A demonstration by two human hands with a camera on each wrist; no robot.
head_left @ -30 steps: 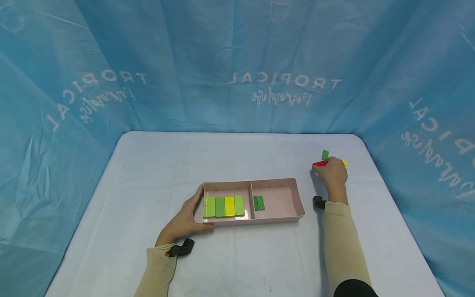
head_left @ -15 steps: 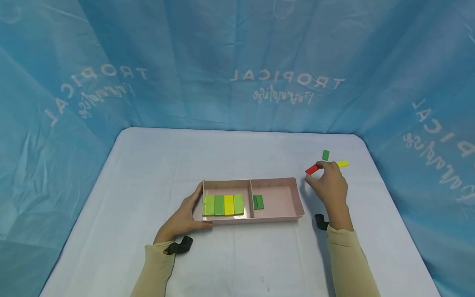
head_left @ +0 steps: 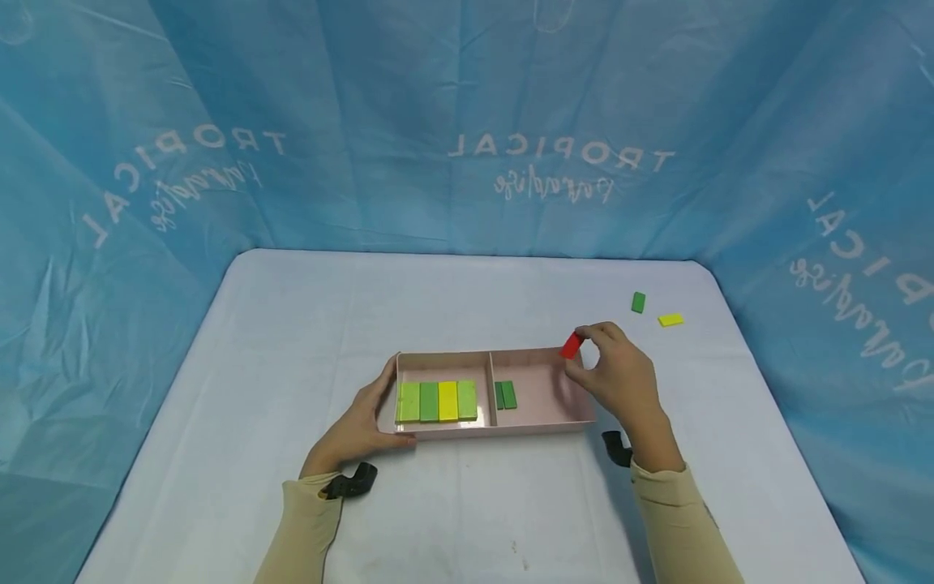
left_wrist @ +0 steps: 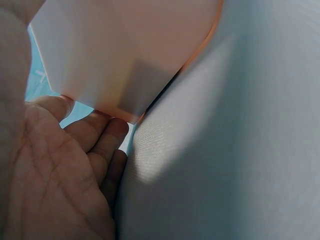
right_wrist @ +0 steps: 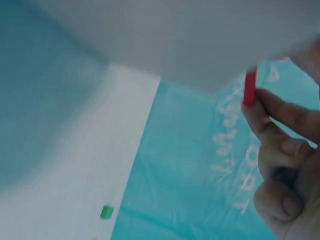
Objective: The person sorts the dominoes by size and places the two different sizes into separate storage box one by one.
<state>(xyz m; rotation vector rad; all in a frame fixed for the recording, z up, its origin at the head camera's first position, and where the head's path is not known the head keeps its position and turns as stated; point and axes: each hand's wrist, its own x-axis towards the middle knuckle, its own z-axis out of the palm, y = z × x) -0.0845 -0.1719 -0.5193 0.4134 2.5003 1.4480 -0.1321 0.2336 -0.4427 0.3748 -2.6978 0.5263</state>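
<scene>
A pale pink box (head_left: 536,420) with a divider lies on the white table. My left hand (head_left: 362,423) grips its left end, thumb at the front and fingers round the far corner; in the left wrist view the fingertips (left_wrist: 117,127) touch the box wall (left_wrist: 115,60). Between thumb and fingers my right hand (head_left: 619,377) pinches a red block (head_left: 571,345), over the box's right end. The red block (right_wrist: 250,87) also shows in the right wrist view. In the left compartment stands a row of green and yellow blocks (head_left: 438,401); two small green blocks (head_left: 506,395) sit by the divider in the right one.
Behind my right hand, a green block (head_left: 638,302) and a yellow block (head_left: 670,320) lie on the white tablecloth (head_left: 350,308). A blue curtain (head_left: 409,178) with white lettering encloses the table at the back and sides.
My right hand has lifted the red block off the table's right side and carried it left to the box's right end. The left hand keeps its hold on the box.
</scene>
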